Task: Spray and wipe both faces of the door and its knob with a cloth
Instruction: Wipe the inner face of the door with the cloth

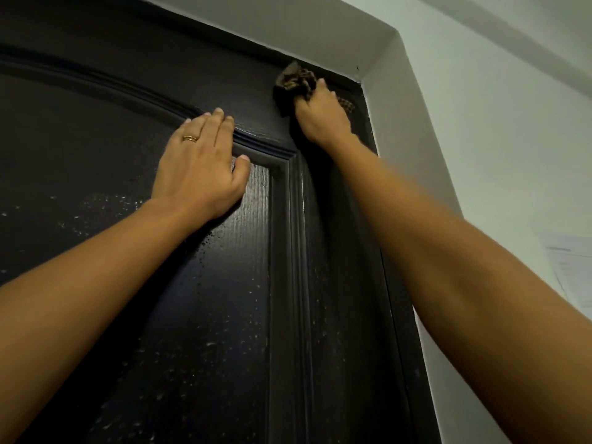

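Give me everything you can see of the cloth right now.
The cloth is soft fabric in a dark brown and tan check, bunched into a wad. The right hand grips it and presses it against the door near its top right corner, just below the white wall. Folds stick out above the hand and a small end to its right.

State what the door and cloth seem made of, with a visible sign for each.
The door: likely wood or wood-look panel, dark glossy paint; grain lines and sheen show. The cloth: soft woven fabric, matte, checked pattern; it crumples under the right hand.
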